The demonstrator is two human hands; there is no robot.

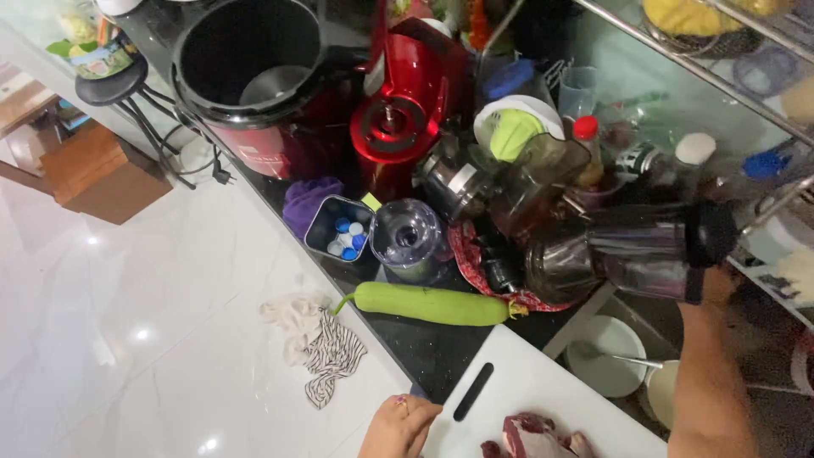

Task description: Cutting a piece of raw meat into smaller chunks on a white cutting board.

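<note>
One blender jar (627, 250) lying sideways, base rightward, right hand (721, 280) gripping.

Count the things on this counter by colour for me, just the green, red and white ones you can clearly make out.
Green: 2, the long gourd and the citrus juicer cone
Red: 2, the mixer and the bottle cap
White: 2, the cutting board and the plate
Total: 6

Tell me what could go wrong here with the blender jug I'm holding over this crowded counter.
The right hand grips the blender jug on its side above packed appliances; it could knock the small clear jar or slip. The long green gourd lies near the counter edge and might roll off. Raw meat on the white cutting board beside the left hand risks contamination.
</note>
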